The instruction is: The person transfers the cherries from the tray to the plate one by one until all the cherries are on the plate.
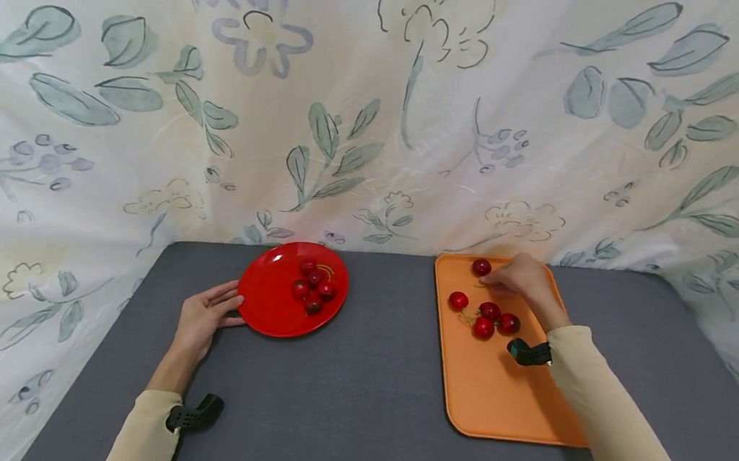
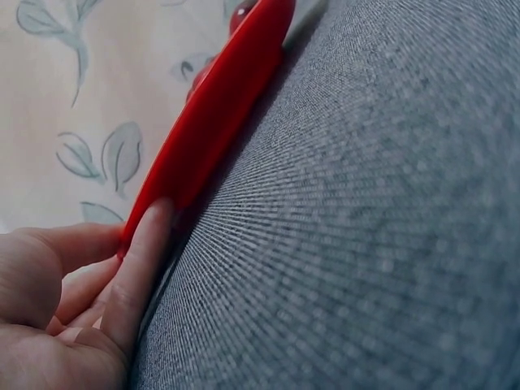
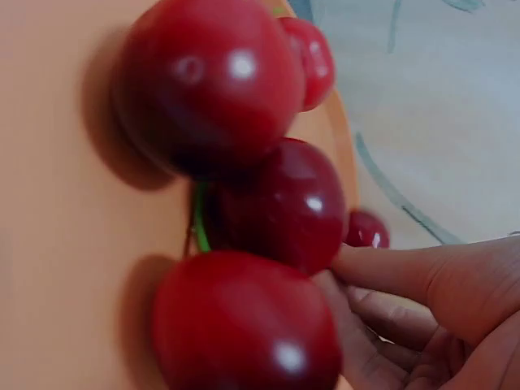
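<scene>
A red plate (image 1: 266,298) holds a cluster of red cherries (image 1: 315,278) joined by stems. My left hand (image 1: 202,316) grips its left rim; in the left wrist view, fingers (image 2: 145,260) lie on both sides of the plate's edge (image 2: 191,146). On the orange tray (image 1: 493,392), my right hand (image 1: 522,280) reaches over the far end. Its thumb and fingertips come together at the stem of the farthest cherry (image 1: 481,267), which seems pinched there. Nearer lie several more cherries (image 1: 483,328), large in the right wrist view, partly hiding the fingertips.
A dark grey cloth (image 1: 371,375) covers the table between plate and tray. Behind it hangs a floral curtain (image 1: 376,151), close to the far edges of both. Black wrist cameras (image 1: 529,352) sit on both sleeves, the right one above the tray.
</scene>
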The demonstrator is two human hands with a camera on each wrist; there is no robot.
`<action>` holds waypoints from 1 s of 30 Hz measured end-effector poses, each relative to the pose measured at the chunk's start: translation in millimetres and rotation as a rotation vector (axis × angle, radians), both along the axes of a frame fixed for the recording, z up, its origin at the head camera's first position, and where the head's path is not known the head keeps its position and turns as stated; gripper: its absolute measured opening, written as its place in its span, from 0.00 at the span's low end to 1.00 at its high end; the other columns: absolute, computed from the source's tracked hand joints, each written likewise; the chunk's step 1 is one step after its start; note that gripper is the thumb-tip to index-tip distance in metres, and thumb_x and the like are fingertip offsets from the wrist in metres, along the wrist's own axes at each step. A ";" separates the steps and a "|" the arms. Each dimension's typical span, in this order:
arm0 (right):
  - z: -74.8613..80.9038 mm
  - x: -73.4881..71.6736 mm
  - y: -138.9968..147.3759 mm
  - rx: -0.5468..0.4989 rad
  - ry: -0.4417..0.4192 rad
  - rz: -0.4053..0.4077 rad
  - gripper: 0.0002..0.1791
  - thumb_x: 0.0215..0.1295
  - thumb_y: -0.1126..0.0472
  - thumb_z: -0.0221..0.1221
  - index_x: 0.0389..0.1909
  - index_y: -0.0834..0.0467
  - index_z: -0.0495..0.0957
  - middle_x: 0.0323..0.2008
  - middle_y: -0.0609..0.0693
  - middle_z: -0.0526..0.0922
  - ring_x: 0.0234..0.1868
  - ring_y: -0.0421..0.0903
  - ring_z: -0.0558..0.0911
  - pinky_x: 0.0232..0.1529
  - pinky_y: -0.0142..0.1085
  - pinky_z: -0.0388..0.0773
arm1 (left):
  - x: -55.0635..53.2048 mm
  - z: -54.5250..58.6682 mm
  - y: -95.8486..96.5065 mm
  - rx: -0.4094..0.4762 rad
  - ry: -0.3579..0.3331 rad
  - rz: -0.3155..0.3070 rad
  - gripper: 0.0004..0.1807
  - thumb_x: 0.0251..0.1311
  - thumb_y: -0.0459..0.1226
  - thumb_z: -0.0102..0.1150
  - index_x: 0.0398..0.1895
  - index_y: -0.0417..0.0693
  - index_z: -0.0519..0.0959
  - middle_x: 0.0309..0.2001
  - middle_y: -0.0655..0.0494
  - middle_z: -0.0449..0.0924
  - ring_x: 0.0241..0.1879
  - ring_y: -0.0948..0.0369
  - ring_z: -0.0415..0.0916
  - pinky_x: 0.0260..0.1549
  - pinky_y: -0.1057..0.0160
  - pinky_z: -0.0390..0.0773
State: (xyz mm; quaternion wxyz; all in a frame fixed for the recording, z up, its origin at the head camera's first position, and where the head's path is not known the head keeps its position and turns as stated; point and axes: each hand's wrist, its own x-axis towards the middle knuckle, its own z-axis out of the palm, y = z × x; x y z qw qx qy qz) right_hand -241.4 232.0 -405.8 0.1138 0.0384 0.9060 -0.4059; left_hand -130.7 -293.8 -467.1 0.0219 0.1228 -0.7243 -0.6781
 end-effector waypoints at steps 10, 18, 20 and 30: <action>2.6 0.9 3.0 -0.160 -0.060 0.000 0.16 0.59 0.68 0.66 0.41 0.79 0.81 0.24 0.55 0.86 0.26 0.46 0.87 0.35 0.39 0.86 | -1.3 -0.9 1.1 0.001 -0.001 -0.004 0.29 0.66 0.35 0.60 0.68 0.34 0.67 0.54 0.53 0.77 0.39 0.68 0.83 0.37 0.62 0.85; 13.3 -2.3 -1.5 -0.203 -0.029 0.050 0.17 0.63 0.65 0.65 0.42 0.78 0.81 0.28 0.55 0.87 0.28 0.44 0.87 0.38 0.37 0.85 | -0.7 0.0 -0.3 -0.007 -0.006 0.005 0.28 0.67 0.35 0.59 0.68 0.35 0.67 0.58 0.47 0.75 0.39 0.68 0.83 0.37 0.62 0.85; 16.9 -3.0 -6.4 -0.226 -0.015 0.069 0.18 0.64 0.65 0.64 0.45 0.78 0.80 0.32 0.58 0.87 0.29 0.45 0.87 0.39 0.38 0.85 | -0.2 0.0 -0.5 -0.011 -0.008 0.003 0.28 0.67 0.35 0.59 0.68 0.35 0.67 0.58 0.47 0.75 0.39 0.68 0.83 0.37 0.62 0.85; 33.4 -2.1 -44.2 -0.343 -0.013 0.159 0.19 0.65 0.69 0.62 0.51 0.80 0.76 0.39 0.63 0.86 0.31 0.42 0.87 0.41 0.38 0.85 | 0.9 0.4 -1.0 0.008 -0.009 -0.003 0.29 0.67 0.35 0.60 0.68 0.35 0.67 0.56 0.52 0.77 0.39 0.68 0.83 0.37 0.61 0.85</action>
